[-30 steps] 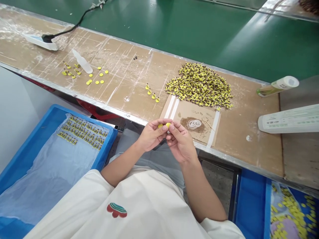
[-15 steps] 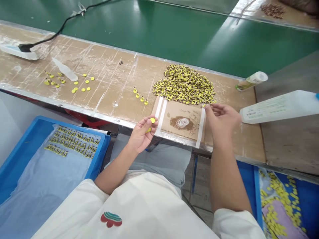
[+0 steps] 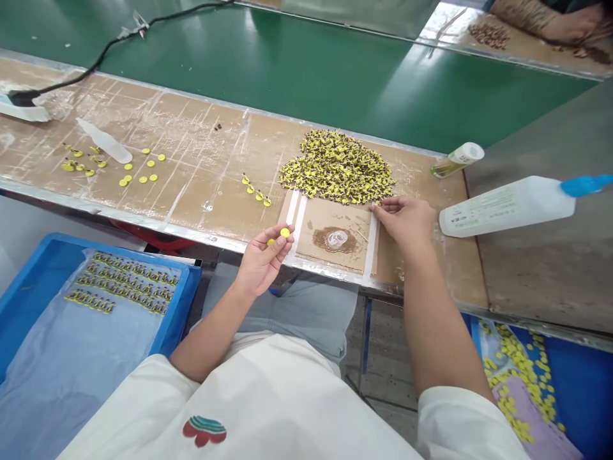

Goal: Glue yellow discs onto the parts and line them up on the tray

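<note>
My left hand is over the table's front edge, palm turned up. Its thumb and fingers pinch a round yellow disc, and a second yellow disc shows further in between the fingers. My right hand is at the near right edge of a heap of small yellow-and-black pieces. Thumb and forefinger are pinched together there; what lies between them is too small to make out. Between my hands a cardboard sheet with white tape strips bears a clear, wet-looking blob.
Several yellow pieces and a translucent dropper bottle lie left. A white bottle with blue cap and a small tube lie right. Blue trays flank me below. Another person's hand is across the green belt.
The view has swung slightly, so the table sits further left. My left hand has turned a little with its discs; my right fingers stay by the heap. Another person's hand has come into view.
</note>
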`<state>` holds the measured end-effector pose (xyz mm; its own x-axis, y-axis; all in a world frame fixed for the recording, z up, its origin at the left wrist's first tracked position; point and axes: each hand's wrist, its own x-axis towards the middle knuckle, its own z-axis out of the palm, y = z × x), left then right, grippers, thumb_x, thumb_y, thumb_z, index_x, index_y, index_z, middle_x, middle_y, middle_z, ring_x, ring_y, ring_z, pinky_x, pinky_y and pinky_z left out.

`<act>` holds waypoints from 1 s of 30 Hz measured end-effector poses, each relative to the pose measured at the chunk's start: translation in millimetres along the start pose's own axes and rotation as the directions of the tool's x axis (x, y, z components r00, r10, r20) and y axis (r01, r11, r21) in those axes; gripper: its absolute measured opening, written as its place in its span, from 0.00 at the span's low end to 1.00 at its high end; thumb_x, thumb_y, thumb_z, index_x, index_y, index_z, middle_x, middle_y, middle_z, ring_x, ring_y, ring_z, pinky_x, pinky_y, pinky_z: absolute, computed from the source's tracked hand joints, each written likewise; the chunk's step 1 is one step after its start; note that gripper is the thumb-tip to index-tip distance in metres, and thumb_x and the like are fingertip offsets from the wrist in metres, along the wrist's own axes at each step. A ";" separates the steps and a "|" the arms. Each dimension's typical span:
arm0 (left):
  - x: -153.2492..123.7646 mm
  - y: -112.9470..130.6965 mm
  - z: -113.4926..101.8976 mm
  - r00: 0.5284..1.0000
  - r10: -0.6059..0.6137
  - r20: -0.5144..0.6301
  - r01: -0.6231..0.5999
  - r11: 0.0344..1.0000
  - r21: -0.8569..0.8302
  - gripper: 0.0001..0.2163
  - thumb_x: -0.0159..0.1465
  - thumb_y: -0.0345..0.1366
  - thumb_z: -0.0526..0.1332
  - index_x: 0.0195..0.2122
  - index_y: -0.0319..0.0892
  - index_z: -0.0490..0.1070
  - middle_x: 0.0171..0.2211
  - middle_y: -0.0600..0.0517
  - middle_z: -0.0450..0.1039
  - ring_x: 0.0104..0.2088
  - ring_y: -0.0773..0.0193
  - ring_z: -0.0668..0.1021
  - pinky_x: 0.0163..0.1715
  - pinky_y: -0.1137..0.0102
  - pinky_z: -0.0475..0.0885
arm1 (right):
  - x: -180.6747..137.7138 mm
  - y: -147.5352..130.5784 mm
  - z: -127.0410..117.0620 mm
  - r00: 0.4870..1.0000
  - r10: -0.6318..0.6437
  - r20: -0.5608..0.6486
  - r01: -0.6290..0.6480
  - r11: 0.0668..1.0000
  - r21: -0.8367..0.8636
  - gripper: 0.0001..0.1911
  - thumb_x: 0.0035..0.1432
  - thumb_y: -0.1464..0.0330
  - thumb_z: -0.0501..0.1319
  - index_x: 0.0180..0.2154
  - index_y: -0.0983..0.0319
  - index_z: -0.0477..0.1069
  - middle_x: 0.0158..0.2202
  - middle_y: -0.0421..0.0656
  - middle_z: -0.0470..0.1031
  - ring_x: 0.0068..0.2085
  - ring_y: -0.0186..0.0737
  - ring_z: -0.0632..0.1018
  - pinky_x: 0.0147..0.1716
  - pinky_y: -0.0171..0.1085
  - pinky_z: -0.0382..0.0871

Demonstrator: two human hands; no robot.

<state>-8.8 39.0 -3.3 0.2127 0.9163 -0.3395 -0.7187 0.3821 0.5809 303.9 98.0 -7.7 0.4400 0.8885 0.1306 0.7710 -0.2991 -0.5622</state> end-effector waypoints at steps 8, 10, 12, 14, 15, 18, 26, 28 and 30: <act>0.5 -1.9 -1.3 1.000 -0.010 -0.020 0.010 1.000 0.000 0.12 0.53 0.26 0.69 0.40 0.39 0.78 0.42 0.49 0.79 0.33 0.74 0.81 0.38 0.84 0.75 | 6.1 -8.3 5.2 1.000 -0.001 -0.003 0.001 0.999 -0.043 0.18 0.45 0.59 0.70 0.35 0.63 0.76 0.31 0.46 0.79 0.32 0.44 0.79 0.41 0.44 0.71; 0.3 -1.3 -1.8 1.000 -0.003 -0.023 0.003 1.000 -0.008 0.12 0.53 0.27 0.69 0.40 0.40 0.78 0.40 0.50 0.80 0.33 0.75 0.81 0.37 0.84 0.75 | 10.0 -12.2 0.3 0.999 0.000 0.043 0.004 0.996 -0.092 0.15 0.46 0.61 0.70 0.35 0.63 0.76 0.31 0.45 0.79 0.34 0.44 0.79 0.41 0.42 0.71; 0.1 -0.4 -2.2 1.000 0.008 -0.018 -0.008 1.000 -0.013 0.12 0.53 0.27 0.69 0.39 0.40 0.78 0.40 0.50 0.80 0.33 0.75 0.81 0.37 0.85 0.75 | 13.6 -15.7 -8.2 0.994 -0.025 0.102 0.043 0.984 -0.176 0.14 0.47 0.63 0.68 0.37 0.62 0.76 0.31 0.45 0.79 0.36 0.45 0.79 0.41 0.41 0.70; -0.2 0.6 -2.2 1.000 0.014 -0.010 -0.014 1.000 -0.018 0.11 0.54 0.28 0.70 0.39 0.41 0.78 0.39 0.51 0.80 0.33 0.75 0.81 0.38 0.85 0.75 | 15.7 -17.8 -17.8 0.987 -0.071 0.146 0.106 0.963 -0.249 0.15 0.48 0.65 0.66 0.40 0.62 0.77 0.31 0.45 0.80 0.38 0.46 0.79 0.42 0.42 0.69; -0.3 1.0 -2.1 1.000 0.016 -0.008 -0.017 1.000 -0.018 0.11 0.54 0.28 0.70 0.39 0.40 0.78 0.39 0.51 0.80 0.34 0.75 0.81 0.38 0.85 0.75 | 15.8 -18.0 -22.2 0.984 -0.091 0.155 0.130 0.956 -0.264 0.16 0.48 0.66 0.66 0.41 0.62 0.77 0.31 0.45 0.80 0.38 0.46 0.79 0.43 0.41 0.68; -0.4 1.3 -2.1 1.000 0.021 -0.010 -0.021 1.000 0.003 0.10 0.55 0.29 0.69 0.39 0.40 0.78 0.40 0.50 0.80 0.34 0.75 0.81 0.39 0.85 0.75 | 11.2 -15.6 -30.8 0.984 -0.087 0.157 0.123 0.964 -0.237 0.16 0.48 0.66 0.66 0.40 0.62 0.78 0.30 0.44 0.80 0.37 0.43 0.79 0.43 0.40 0.67; 1.9 -2.2 -4.9 1.000 0.010 -0.026 -0.010 1.000 0.021 0.10 0.55 0.29 0.68 0.39 0.41 0.78 0.41 0.51 0.80 0.34 0.75 0.81 0.39 0.83 0.75 | -9.6 1.2 -26.8 0.963 -0.090 0.254 0.132 0.979 -0.157 0.14 0.51 0.67 0.64 0.42 0.59 0.79 0.29 0.41 0.79 0.32 0.36 0.78 0.38 0.35 0.66; 2.6 -2.9 -5.2 1.000 0.003 -0.018 -0.003 1.000 0.004 0.10 0.55 0.29 0.68 0.39 0.41 0.78 0.41 0.51 0.80 0.35 0.75 0.81 0.39 0.83 0.75 | -12.7 5.6 -24.8 0.967 -0.092 0.237 0.121 0.986 -0.111 0.13 0.51 0.66 0.65 0.40 0.59 0.80 0.29 0.42 0.79 0.30 0.34 0.76 0.36 0.35 0.66; 2.9 -3.3 -5.2 1.000 -0.003 -0.011 0.003 1.000 -0.001 0.10 0.56 0.29 0.68 0.40 0.40 0.78 0.41 0.50 0.79 0.35 0.74 0.81 0.40 0.83 0.75 | -17.2 9.3 -22.5 0.983 -0.093 0.161 0.098 0.995 -0.026 0.13 0.51 0.63 0.66 0.39 0.60 0.80 0.31 0.44 0.80 0.29 0.33 0.75 0.34 0.35 0.66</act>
<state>-9.3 39.8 -10.0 0.2082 0.9136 -0.3493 -0.7183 0.3852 0.5793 313.9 72.1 3.2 0.2868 0.9568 0.0488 0.8220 -0.2196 -0.5254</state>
